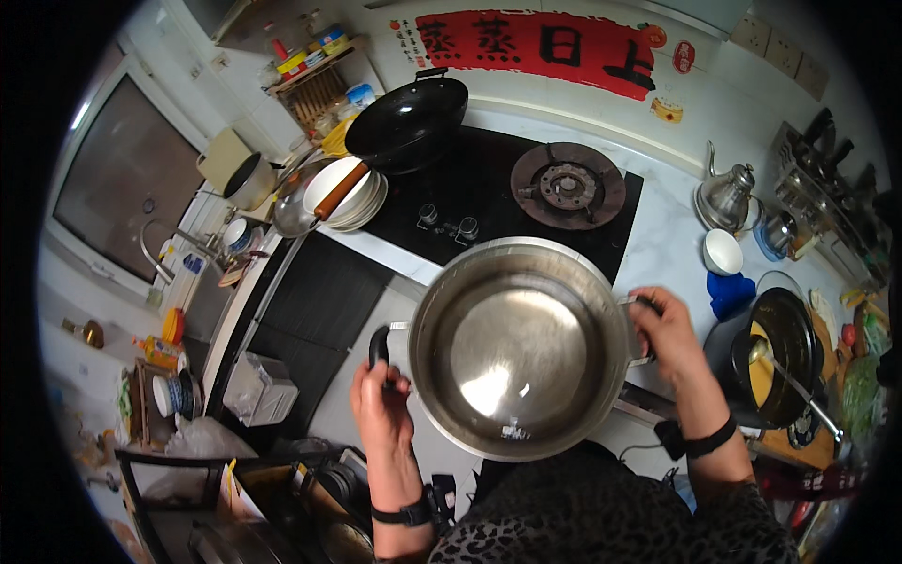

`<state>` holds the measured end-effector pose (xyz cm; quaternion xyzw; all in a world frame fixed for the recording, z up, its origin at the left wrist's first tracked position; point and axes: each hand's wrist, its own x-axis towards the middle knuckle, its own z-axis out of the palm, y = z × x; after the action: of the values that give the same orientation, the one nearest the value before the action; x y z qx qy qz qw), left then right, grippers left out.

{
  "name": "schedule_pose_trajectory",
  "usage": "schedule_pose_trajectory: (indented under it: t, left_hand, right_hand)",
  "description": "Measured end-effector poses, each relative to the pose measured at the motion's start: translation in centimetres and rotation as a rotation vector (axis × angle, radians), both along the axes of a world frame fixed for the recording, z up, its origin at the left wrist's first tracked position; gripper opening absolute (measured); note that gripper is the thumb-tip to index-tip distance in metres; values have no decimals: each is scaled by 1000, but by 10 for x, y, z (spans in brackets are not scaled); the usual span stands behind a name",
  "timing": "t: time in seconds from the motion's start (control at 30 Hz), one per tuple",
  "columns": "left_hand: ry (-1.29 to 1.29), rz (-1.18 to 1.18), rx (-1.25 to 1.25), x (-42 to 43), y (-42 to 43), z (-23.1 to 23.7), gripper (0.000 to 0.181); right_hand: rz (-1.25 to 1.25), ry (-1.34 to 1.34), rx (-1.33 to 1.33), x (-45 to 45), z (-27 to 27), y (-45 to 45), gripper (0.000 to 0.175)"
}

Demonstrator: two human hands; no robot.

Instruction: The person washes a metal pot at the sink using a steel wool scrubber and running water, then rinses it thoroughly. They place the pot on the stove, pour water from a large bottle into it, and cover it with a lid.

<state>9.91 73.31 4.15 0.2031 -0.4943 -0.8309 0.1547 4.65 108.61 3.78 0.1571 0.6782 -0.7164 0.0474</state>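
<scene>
A wide stainless steel pot (520,345) is held up in front of my body, before the stove's front edge. My left hand (382,405) grips its black side handle, and my right hand (666,331) grips the handle opposite. Light glints off the pot's inner base; whether it holds clear water I cannot tell. Just beyond it, the black gas hob (458,183) has a bare round burner (568,185) on its right side. A black wok (409,123) stands tilted on the hob's left side.
Stacked white plates (352,201) and a wooden-handled pan (292,204) lie left of the hob. At right are a metal gooseneck kettle (731,194), a white bowl (722,252), a blue cloth (731,295) and a dark pot (733,352) with yellow contents and a ladle. A rack (176,462) stands lower left.
</scene>
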Motion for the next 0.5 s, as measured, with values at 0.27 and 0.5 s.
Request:
schedule_pose_trajectory:
  t: [0.27, 0.5]
  left_hand:
    - [176, -435, 118, -172, 1, 39, 24]
    - [229, -587, 239, -281, 37, 42, 45]
  right_hand:
    - [-281, 47, 43, -97, 54, 17, 11]
    - [-313, 100, 54, -172, 66, 65, 13]
